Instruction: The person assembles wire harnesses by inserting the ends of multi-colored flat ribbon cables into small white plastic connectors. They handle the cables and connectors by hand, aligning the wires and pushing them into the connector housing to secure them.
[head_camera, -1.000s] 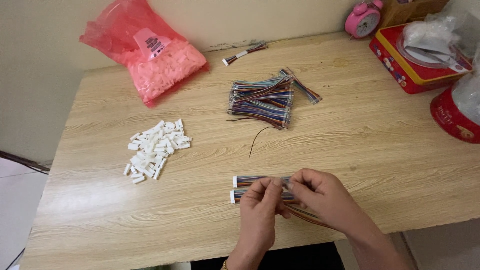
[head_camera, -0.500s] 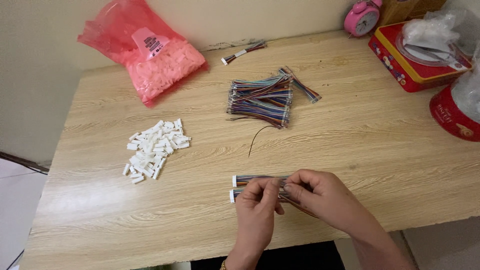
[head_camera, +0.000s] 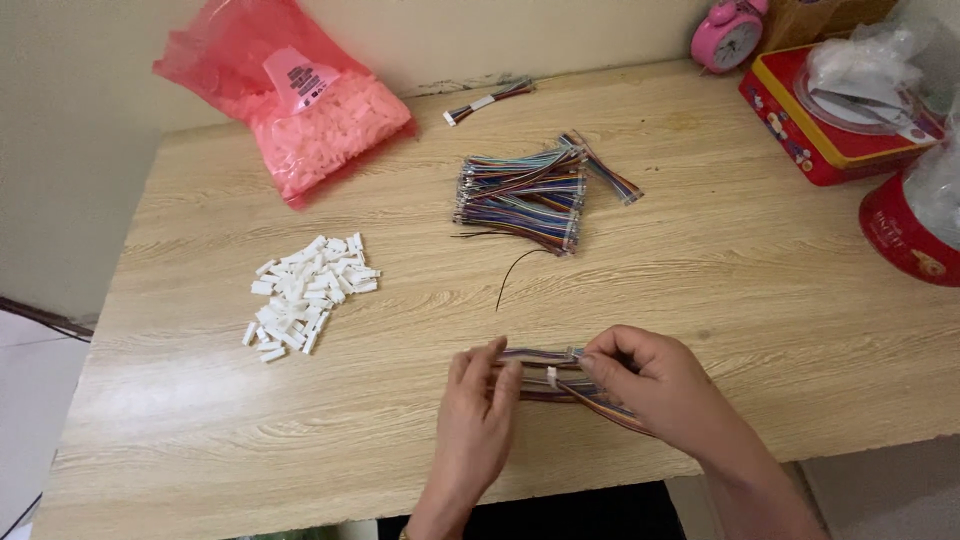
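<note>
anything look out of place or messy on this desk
One thin dark loose wire lies alone on the wooden table, curled just below the neat multicoloured wire bundle pile. One small wire bundle also sits apart near the wall. Nothing looks spilled or damaged.

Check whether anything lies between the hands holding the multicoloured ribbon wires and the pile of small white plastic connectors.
Nothing visible does. The left hand and right hand hold the multicoloured ribbon wires near the front edge; only bare wooden table separates them from the pile of small white plastic connectors, up-left.
</note>
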